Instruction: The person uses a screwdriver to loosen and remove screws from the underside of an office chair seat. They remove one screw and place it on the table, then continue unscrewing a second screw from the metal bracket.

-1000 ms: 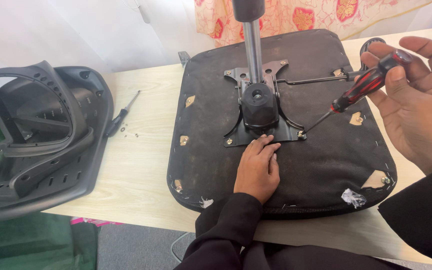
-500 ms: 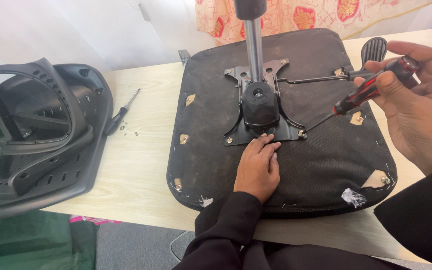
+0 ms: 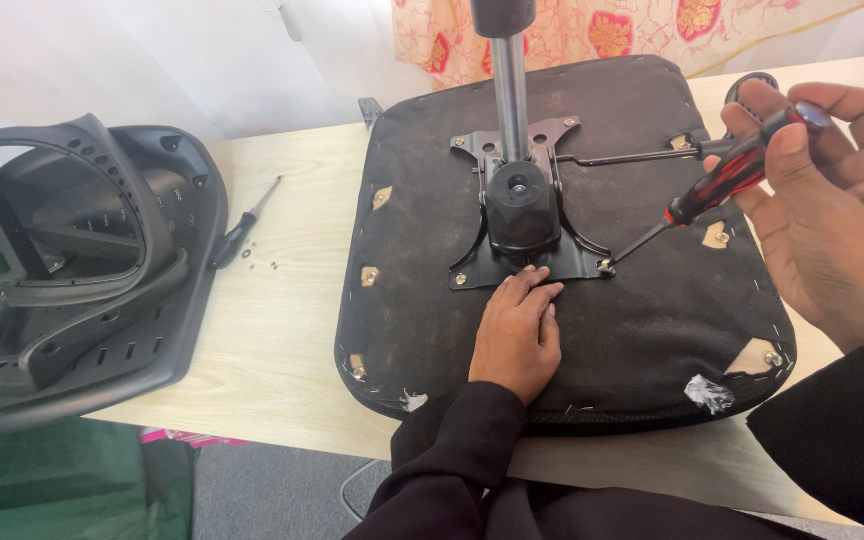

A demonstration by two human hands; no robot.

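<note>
Now the right hand [image 3: 832,210], at the frame's right, is re-gripping the red-and-black-handled screwdriver [image 3: 727,178], its handle swung slightly since a moment ago, tip kept on the plate's corner screw [image 3: 604,267] mid-frame; the left hand [image 3: 517,335] is pressing flat, holding nothing, on the upturned black fabric seat cushion [image 3: 642,320].

view: one head camera, yours, no second view to overlap | facing: steeply down and forward over the wooden table [image 3: 282,300] | range: close, your left hand [image 3: 515,340] and right hand [image 3: 832,215] fill the near frame | extent: upturned chair seat [image 3: 642,330] centre, black chair back [image 3: 72,270] at left edge, curtain [image 3: 602,30] along top.
</note>
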